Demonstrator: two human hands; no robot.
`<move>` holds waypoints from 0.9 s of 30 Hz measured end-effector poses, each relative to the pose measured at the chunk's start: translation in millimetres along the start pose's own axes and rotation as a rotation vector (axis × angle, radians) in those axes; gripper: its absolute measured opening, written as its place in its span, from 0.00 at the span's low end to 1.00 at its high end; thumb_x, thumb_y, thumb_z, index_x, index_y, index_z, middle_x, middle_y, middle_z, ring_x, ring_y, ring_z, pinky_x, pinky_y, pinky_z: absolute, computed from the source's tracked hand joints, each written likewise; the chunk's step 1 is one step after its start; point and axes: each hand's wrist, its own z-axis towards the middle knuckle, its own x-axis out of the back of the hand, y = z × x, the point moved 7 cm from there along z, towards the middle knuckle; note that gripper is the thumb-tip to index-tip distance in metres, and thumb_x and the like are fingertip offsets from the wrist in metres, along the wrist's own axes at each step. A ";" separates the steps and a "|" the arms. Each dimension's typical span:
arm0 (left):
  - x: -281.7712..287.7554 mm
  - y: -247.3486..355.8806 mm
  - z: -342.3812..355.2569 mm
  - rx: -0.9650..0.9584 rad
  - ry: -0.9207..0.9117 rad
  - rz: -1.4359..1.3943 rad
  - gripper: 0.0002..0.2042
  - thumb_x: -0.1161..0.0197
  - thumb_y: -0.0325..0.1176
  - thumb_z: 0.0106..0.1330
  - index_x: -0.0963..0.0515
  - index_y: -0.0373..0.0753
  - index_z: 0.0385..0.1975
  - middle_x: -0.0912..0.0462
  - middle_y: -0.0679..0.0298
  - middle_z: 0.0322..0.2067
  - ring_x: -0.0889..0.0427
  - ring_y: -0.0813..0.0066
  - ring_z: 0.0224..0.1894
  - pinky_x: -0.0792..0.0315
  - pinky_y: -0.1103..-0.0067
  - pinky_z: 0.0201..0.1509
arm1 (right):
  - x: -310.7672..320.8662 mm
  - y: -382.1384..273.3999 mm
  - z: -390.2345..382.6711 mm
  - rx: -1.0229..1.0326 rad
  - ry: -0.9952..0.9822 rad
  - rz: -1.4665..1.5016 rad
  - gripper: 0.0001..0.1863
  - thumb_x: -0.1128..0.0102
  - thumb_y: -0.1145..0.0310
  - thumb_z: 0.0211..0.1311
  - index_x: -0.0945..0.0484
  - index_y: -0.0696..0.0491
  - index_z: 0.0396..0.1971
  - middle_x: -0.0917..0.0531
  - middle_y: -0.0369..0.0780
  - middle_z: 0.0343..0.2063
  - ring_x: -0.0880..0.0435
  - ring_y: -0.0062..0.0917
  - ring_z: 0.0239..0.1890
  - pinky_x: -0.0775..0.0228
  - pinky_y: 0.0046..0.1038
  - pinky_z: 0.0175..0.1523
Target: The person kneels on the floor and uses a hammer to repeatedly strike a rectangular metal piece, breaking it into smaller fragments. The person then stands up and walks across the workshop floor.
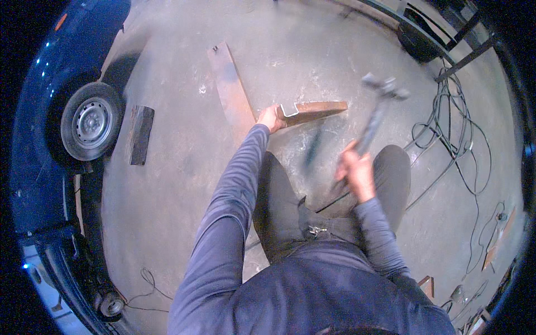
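Observation:
My left hand (270, 119) is closed on the near left end of a short rusty metal piece (318, 111), which has a bright bare edge and a squared notch by my fingers. Beside that hand a long flat rusty metal strip (230, 84) stretches away over the floor. Whether the two pieces are joined is hidden behind my hand. In my right hand (357, 170) is a hammer (375, 120), gripped by its handle, its blurred head raised to the right of the short piece and apart from it.
A dark blue car with a steel wheel (92, 121) stands at the left, a dark block (142, 135) near its tire. Tangled cables (446, 125) lie at the right, below a dark metal frame (466, 58). The grey concrete floor (173, 195) spreads between.

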 end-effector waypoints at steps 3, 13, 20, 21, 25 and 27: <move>-21.7 -17.8 -9.2 0.026 -0.072 0.007 0.25 0.24 0.36 0.44 0.19 0.38 0.46 0.15 0.46 0.44 0.16 0.48 0.50 0.23 0.63 0.56 | 42.4 -128.0 -10.1 0.168 0.150 -0.099 0.06 0.42 0.66 0.64 0.28 0.51 0.33 0.31 0.30 0.14 0.31 0.16 0.12 0.38 0.24 0.16; -28.4 -24.4 -18.6 0.064 -0.053 0.025 0.22 0.23 0.36 0.43 0.17 0.37 0.41 0.14 0.47 0.42 0.15 0.49 0.49 0.22 0.63 0.55 | 38.2 -322.6 -19.9 1.122 0.078 -0.179 0.07 0.48 0.65 0.72 0.27 0.50 0.33 0.30 0.31 0.20 0.30 0.17 0.19 0.31 0.24 0.27; -50.5 -24.7 -17.9 0.174 -0.230 0.132 0.25 0.25 0.37 0.44 0.17 0.38 0.47 0.14 0.47 0.45 0.15 0.50 0.50 0.23 0.63 0.54 | 51.8 -46.1 36.8 0.233 0.243 -0.305 0.10 0.43 0.61 0.68 0.24 0.53 0.35 0.25 0.34 0.18 0.26 0.20 0.16 0.32 0.27 0.22; -46.7 -87.1 -40.9 0.203 0.004 -0.081 0.28 0.26 0.36 0.45 0.19 0.38 0.51 0.15 0.49 0.47 0.16 0.53 0.52 0.23 0.65 0.54 | 28.1 -72.2 19.0 0.107 0.142 -0.129 0.10 0.44 0.61 0.67 0.24 0.53 0.34 0.27 0.32 0.15 0.28 0.20 0.14 0.33 0.28 0.20; -64.1 -38.0 -53.9 0.093 0.026 -0.333 0.23 0.27 0.35 0.48 0.18 0.37 0.46 0.13 0.50 0.44 0.15 0.54 0.49 0.23 0.67 0.54 | 115.6 -256.9 -0.8 0.546 0.289 -0.145 0.06 0.40 0.64 0.67 0.24 0.50 0.36 0.27 0.29 0.18 0.29 0.13 0.17 0.37 0.20 0.22; -56.6 -23.4 -44.7 0.132 0.083 -0.166 0.22 0.27 0.32 0.49 0.18 0.38 0.47 0.13 0.52 0.45 0.15 0.55 0.51 0.23 0.67 0.55 | 122.5 -325.6 -19.2 0.721 0.181 0.014 0.08 0.38 0.64 0.67 0.26 0.51 0.38 0.32 0.29 0.18 0.33 0.14 0.17 0.38 0.20 0.23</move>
